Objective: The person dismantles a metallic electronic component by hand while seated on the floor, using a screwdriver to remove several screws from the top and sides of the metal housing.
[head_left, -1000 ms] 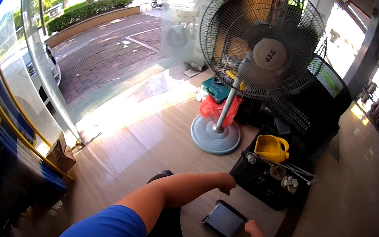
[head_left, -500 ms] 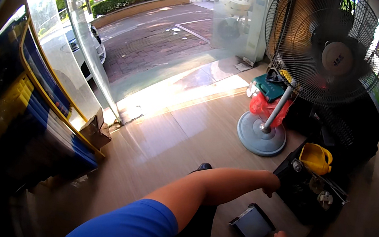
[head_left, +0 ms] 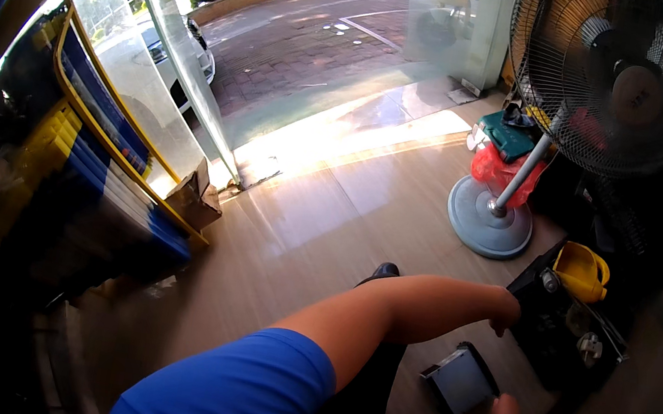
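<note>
My left arm, in a blue sleeve, reaches across to the right. My left hand (head_left: 505,310) is at the near left edge of a black tool box (head_left: 537,342), fingers curled down; what they grip there is partly hidden. A yellow container (head_left: 582,272) with a handle rests in the box's far end. On the floor just below lies a small flat case (head_left: 462,380) with a grey-blue top and black ends. My right hand (head_left: 505,410) comes up from the lower edge, its closed fingers touching the case's right side.
Beyond the tool box stands a fan on a round grey base (head_left: 489,223), with a red plastic bag (head_left: 503,175) and a green case (head_left: 507,136) beside its pole. A yellow-framed rack (head_left: 126,190) and a cardboard box (head_left: 196,196) line the left, near a glass door (head_left: 185,62).
The whole view has shifted, so the scene sits further right and slightly higher. My hands keep nearly the same places beside the tool box and the flat case.
</note>
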A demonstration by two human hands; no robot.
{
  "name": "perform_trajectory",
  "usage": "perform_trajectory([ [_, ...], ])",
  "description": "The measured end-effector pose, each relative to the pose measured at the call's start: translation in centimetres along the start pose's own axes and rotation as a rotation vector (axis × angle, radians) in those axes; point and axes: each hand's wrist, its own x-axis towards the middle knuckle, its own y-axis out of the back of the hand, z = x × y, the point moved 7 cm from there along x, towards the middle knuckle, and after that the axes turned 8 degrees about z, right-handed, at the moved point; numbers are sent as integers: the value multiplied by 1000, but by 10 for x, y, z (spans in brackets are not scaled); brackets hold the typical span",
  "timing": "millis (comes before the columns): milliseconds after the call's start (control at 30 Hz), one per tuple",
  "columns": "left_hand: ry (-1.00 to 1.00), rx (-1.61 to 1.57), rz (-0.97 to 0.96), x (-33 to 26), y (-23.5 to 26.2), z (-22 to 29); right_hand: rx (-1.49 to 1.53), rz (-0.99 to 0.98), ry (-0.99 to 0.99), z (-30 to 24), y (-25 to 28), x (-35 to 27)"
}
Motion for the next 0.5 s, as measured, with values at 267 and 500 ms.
perform_trajectory([
  [267,-4,-7,-34,8,-5,0,-23,6,105,-16,7,-3],
  [500,-39,-8,-7,11,2,-5,166,157,-212,4,11,-6],
])
